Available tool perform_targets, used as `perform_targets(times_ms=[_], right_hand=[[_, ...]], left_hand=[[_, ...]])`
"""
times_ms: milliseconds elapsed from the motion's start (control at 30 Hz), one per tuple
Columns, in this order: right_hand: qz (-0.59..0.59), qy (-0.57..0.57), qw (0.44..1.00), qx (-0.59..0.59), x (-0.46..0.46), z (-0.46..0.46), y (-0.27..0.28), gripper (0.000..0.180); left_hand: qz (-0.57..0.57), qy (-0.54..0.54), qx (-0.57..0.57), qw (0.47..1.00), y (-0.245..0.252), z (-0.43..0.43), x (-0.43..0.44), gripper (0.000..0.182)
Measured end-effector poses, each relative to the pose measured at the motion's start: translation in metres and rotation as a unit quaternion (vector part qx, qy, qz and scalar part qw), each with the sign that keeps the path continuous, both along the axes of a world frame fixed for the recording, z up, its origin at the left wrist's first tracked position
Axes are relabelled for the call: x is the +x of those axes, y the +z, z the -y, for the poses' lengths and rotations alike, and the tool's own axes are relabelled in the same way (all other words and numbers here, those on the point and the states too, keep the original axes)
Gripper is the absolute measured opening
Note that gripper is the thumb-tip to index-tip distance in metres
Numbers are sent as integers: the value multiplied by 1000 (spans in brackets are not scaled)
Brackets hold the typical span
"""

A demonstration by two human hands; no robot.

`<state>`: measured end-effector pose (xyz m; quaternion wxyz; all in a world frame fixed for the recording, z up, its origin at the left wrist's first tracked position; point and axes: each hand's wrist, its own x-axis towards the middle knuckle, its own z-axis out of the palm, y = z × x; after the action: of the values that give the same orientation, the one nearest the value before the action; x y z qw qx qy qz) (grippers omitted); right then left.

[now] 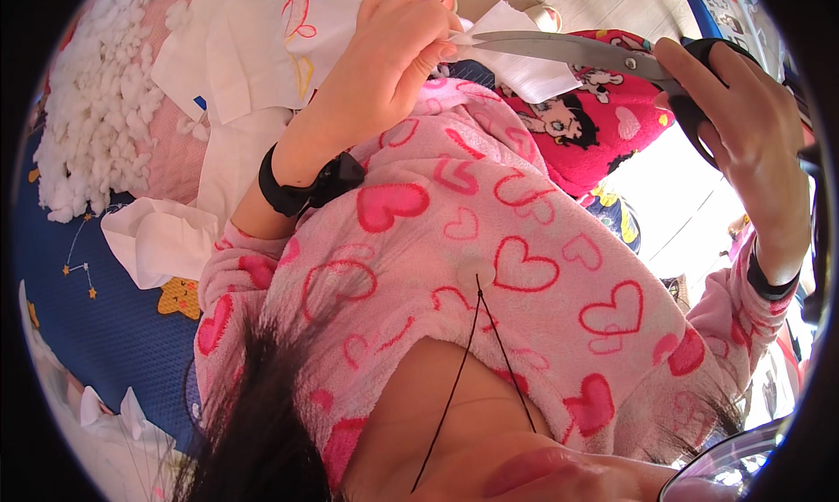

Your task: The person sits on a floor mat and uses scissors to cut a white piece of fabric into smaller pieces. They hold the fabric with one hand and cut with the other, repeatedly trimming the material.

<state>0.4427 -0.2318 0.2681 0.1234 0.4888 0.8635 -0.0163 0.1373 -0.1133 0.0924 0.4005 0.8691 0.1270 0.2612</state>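
My left hand [390, 59], with a black band and device on its wrist, pinches a small gathered bit of white fabric [464, 38] between thumb and fingers. Large metal scissors [577, 50] with black handles are in my right hand [747, 115]. The blade tips meet the fabric right beside my left fingertips; whether the blades are apart is unclear. Part of a white fabric piece [541, 76] hangs below the blades. Left of my left hand lies white cloth [246, 50], and a panel with red and yellow outlines [328, 17] is partly hidden behind that hand.
White fluffy stuffing [98, 109] is heaped on a pink textured cloth [177, 154] at left. A crumpled white cloth [160, 240] rests by a blue star-patterned fabric surface [111, 312]. Red cartoon-print fleece [590, 122] covers my lap. Pale flooring [623, 4] shows beyond.
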Motion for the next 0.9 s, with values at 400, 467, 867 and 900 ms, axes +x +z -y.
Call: perform_targets(times_ms=[400, 467, 867, 900], right_hand=[[30, 59, 997, 39, -9, -9, 5, 53], [35, 68, 996, 46, -9, -10, 5, 52], [44, 34, 998, 33, -7, -7, -2, 52], [43, 32, 998, 30, -7, -8, -2, 53]], left_hand=[[-11, 13, -87, 996, 0, 4, 0, 11], [-12, 15, -96, 995, 0, 4, 1, 15], [-22, 18, -138, 990, 3, 5, 4, 4], [-17, 18, -142, 990, 3, 5, 4, 4]])
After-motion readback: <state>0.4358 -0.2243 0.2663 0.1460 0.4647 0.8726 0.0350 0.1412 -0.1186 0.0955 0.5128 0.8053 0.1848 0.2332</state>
